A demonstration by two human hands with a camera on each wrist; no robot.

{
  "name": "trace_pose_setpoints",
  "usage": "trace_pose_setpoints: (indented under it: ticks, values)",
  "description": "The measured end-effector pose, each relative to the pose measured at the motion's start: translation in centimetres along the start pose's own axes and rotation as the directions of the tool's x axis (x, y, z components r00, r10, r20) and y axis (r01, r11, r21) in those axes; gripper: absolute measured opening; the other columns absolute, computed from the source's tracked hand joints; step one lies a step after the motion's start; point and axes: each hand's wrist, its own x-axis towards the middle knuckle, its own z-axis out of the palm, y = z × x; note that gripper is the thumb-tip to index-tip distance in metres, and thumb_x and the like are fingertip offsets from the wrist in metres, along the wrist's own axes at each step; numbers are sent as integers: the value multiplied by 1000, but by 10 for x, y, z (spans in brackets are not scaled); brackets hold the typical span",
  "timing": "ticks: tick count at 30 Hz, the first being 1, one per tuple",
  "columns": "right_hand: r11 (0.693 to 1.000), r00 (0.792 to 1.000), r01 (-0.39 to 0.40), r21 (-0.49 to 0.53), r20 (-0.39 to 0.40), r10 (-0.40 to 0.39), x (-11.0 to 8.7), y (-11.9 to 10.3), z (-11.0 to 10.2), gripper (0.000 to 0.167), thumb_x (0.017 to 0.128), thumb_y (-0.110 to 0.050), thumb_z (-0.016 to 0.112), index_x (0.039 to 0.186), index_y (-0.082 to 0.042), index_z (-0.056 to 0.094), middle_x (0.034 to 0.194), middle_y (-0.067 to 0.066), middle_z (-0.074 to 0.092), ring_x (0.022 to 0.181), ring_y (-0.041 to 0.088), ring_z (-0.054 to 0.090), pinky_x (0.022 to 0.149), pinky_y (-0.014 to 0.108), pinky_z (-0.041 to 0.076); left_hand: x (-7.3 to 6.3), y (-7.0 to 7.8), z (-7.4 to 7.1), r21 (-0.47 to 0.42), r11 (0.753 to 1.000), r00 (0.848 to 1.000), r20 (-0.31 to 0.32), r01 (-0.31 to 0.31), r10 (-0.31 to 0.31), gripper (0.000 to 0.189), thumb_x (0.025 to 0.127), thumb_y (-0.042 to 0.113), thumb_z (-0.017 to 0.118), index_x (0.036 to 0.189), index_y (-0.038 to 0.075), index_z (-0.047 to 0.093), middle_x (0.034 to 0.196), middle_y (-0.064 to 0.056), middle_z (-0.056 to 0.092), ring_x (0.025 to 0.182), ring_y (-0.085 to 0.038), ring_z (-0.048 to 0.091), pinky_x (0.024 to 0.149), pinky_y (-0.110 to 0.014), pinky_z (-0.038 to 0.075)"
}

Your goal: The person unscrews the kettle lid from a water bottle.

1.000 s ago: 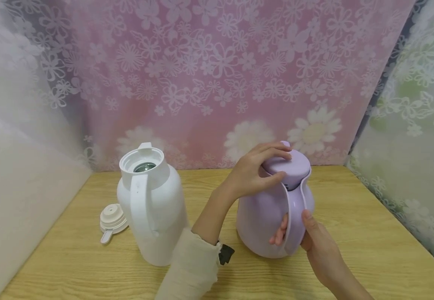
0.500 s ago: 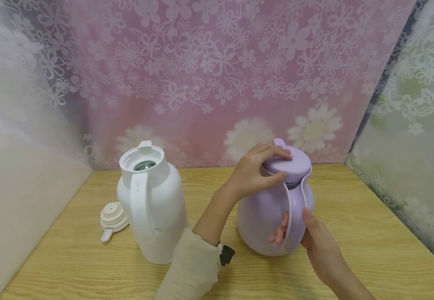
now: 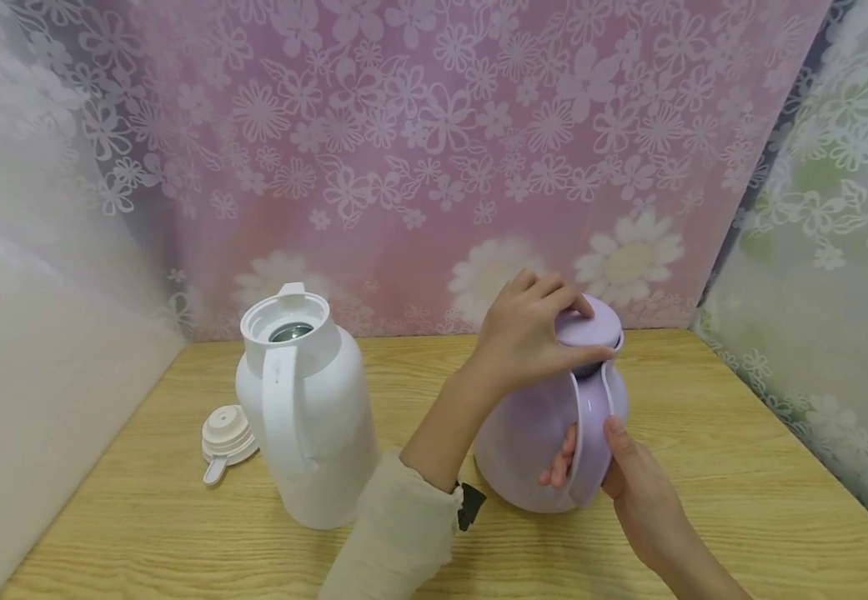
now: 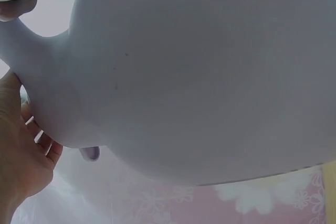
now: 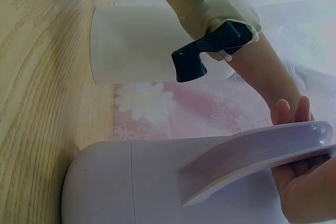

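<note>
A lilac thermos jug [image 3: 516, 446] stands upright on the wooden table, right of centre. My left hand [image 3: 522, 333] grips its round lid [image 3: 600, 323] from the left, thumb at the near edge and fingers over the top and far side. My right hand [image 3: 649, 504] holds the jug's handle [image 3: 593, 442], thumb on the right side and fingertips showing through on the left. In the left wrist view the jug body [image 4: 199, 77] fills most of the picture, with the left hand [image 4: 23, 150] at its neck. The right wrist view shows the handle [image 5: 252, 153] in the right hand [image 5: 310, 187].
To the left stands a white thermos jug [image 3: 328, 417], its mouth uncovered. A cream stopper [image 3: 226, 433] with a small tab lies beside it on the table [image 3: 156, 533]. Flowered pink cloth [image 3: 403, 167] hangs along the table's back edge, with pale sheets at both sides.
The lid's tab shifts left between the two earlier frames, then is hidden by my left hand. That hand has moved farther right around the lid. My right hand stays on the handle.
</note>
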Motion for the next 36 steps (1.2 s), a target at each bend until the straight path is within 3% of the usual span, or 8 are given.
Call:
trace_pose_setpoints:
  ticks: [5,8,13,16,20,23,29,36]
  values:
    - [1000,1000,-7,-10,-10,7,1,0,0,50,102,-23,6,95,-6,52,82,5,64,84,26,63,83,32,44,0,-2,-4,8,1000,999,53,8,-9,38,73,53,70,97,24,64,99,11,54,90,-9,42,79,-18,34]
    - [1000,1000,-4,-20,-10,4,1,0,1,50,103,-23,6,95,-6,52,81,6,64,84,27,63,83,32,44,-5,-10,-6,-116,993,997,73,-22,30,36,78,46,68,104,22,63,112,8,53,104,-6,41,88,-18,31]
    - [1000,1000,13,-22,-4,-13,1,1,0,50,103,-23,7,96,-5,53,81,8,64,85,27,63,83,31,44,-14,-27,-9,-376,924,993,65,-71,103,31,82,20,67,112,13,60,127,2,50,121,-2,35,98,-19,28]
    - [1000,1000,18,-23,-4,-19,1,1,0,49,103,-22,7,96,-4,52,81,9,64,85,27,63,83,30,44,-18,-33,-11,-435,897,990,66,-81,122,26,83,12,64,109,9,61,124,0,54,121,-2,37,99,-20,27]
    - [999,1000,10,-33,-10,-10,0,0,1,49,103,-23,6,96,-5,51,81,8,64,85,26,63,83,30,44,-18,-35,-11,-459,883,989,50,-100,138,23,85,12,65,107,8,62,120,-1,57,120,-5,40,99,-21,29]
    - [1000,1000,9,-27,-10,-9,0,-1,1,49,103,-23,6,96,-4,51,81,8,64,84,26,63,83,30,44,-18,-33,-11,-440,892,991,38,-101,131,24,84,15,69,106,8,63,117,0,58,118,-5,41,99,-20,29]
    - [1000,1000,15,-10,0,-15,0,-1,1,49,103,-21,6,96,-4,51,81,9,63,85,27,63,83,31,44,-16,-22,-9,-319,946,998,9,-63,70,25,77,26,75,98,15,66,107,5,59,107,-6,45,94,-16,30]
    - [1000,1000,5,0,-5,-5,0,0,1,49,103,-22,7,96,-4,52,81,9,64,85,27,63,82,31,44,-9,-10,-3,-132,989,995,-71,-74,65,32,68,40,80,89,19,68,90,8,56,83,-11,43,77,-17,35]
